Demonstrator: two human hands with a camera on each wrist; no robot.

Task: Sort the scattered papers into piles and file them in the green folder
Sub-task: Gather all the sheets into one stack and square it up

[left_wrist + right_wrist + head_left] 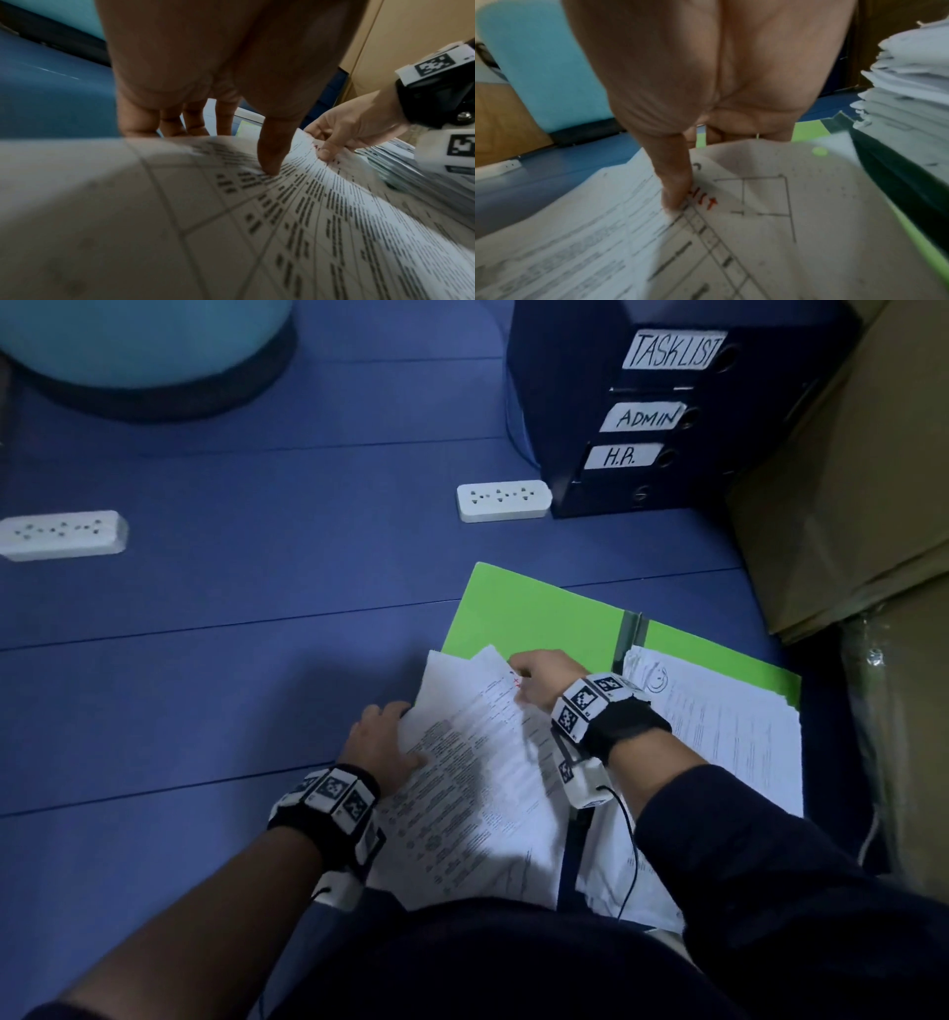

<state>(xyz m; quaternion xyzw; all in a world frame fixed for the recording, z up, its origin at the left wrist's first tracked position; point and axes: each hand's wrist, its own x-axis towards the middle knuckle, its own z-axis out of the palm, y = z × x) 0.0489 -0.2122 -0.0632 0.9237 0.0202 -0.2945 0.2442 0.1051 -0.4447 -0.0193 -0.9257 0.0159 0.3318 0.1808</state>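
Landmark: green folder [534,613], lying open on the blue surface [257,588].
Sheaf position: the loose papers [472,778] overlap the folder's near-left corner; a filed stack [734,731] rests on its right leaf.
Step in hand (our judgement): squaring the sheaf before filing.
Method: we advise keeping the edges flush and laying the sheaf onto the filed stack without creasing.
Left hand [382,744]: at the sheaf's left edge, away from the folder; thumb on top, fingers curled beneath, clamped on the papers.
Right hand [544,677]: at the sheaf's top corner, over the folder; thumb and fingers pinch the papers beside red writing.
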